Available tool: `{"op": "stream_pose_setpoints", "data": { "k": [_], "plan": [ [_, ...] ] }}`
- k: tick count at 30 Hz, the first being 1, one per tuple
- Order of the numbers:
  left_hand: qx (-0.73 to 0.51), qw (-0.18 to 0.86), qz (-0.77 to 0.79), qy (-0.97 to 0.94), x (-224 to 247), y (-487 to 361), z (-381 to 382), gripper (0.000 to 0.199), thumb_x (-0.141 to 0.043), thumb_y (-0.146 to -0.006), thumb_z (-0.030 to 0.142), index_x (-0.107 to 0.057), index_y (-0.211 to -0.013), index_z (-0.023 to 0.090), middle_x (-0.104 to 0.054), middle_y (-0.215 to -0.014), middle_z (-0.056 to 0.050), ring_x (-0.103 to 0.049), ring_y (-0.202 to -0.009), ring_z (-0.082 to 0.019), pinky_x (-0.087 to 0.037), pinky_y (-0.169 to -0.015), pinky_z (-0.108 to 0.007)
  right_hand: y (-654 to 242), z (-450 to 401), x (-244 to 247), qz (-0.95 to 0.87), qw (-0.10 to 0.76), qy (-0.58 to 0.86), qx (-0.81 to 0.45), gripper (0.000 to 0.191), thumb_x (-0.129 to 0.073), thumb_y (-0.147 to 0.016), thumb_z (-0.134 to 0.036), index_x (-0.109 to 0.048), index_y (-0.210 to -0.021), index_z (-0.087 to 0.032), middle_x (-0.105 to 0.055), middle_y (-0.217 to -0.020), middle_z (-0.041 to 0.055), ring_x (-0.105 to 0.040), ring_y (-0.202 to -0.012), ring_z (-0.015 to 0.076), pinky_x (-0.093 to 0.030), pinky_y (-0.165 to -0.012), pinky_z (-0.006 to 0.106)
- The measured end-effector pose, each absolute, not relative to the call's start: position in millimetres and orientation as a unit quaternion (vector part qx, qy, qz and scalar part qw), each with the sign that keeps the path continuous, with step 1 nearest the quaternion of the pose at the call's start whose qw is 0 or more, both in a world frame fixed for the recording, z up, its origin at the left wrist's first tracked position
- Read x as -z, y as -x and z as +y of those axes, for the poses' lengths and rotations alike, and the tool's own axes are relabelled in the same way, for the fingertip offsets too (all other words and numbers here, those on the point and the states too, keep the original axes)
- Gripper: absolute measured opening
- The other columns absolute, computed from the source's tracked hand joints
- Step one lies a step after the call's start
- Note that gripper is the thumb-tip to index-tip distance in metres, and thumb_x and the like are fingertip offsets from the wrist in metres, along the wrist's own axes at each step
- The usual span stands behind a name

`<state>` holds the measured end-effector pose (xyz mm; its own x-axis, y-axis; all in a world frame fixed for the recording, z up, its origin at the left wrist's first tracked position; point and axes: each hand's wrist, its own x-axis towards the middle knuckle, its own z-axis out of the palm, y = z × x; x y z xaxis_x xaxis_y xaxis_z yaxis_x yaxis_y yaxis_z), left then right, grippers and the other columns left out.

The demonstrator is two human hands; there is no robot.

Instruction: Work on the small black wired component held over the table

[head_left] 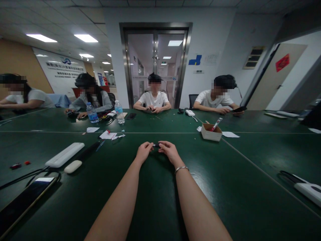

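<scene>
Both my hands meet over the green table [155, 187], stretched out in front of me. Between them is a small black stick with a silvery end [156, 145], too small to name for certain; it may be a USB stick. My left hand [144, 151] pinches the silvery end at its fingertips. The black end is gripped between the thumb and fingers of my right hand [170, 151], whose wrist wears a silver bracelet [182, 169]. Fingertips cover part of the stick on both sides.
To the left lie a phone [27, 201], a white power strip [65, 154] with dark cable and a white oval case [73, 166]. Ahead are paper scraps [108, 134], two water bottles [119, 112] and a small cardboard box [211, 135]. Several people sit across the table.
</scene>
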<state>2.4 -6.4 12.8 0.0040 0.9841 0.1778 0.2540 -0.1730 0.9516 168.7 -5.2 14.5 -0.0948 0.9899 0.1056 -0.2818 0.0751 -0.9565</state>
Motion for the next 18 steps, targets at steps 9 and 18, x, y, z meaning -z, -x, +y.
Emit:
{"op": "stream_pose_setpoints", "data": {
  "k": [9,18],
  "plan": [
    [-0.524,0.395,0.435,-0.616,-19.4,0.7,-10.4,0.026,-0.065,-0.072,0.037,-0.066,-0.087,0.016,-0.069,-0.089,-0.008,-0.064,-0.083,-0.019,-0.047,-0.077,-0.031,-168.3,-6.2,-16.1,-0.451,0.563,0.385,-0.575,0.027,-0.077,-0.066,-0.024,-0.070,-0.088,-0.013,-0.069,-0.070,0.0035,-0.064,-0.056,0.0105,-0.056,-0.057,0.022],
    [-0.469,0.345,0.539,-0.609,-14.9,-1.3,-4.4,0.045,-0.054,-0.075,0.060,-0.063,-0.067,0.017,-0.065,-0.065,-0.004,-0.058,-0.061,-0.016,-0.041,-0.060,-0.028,-167.5,-5.0,-15.3,-0.463,0.561,0.386,-0.568,0.027,-0.077,-0.066,-0.023,-0.070,-0.090,-0.013,-0.070,-0.072,0.0041,-0.065,-0.059,0.0113,-0.057,-0.060,0.024]
  ]
}}
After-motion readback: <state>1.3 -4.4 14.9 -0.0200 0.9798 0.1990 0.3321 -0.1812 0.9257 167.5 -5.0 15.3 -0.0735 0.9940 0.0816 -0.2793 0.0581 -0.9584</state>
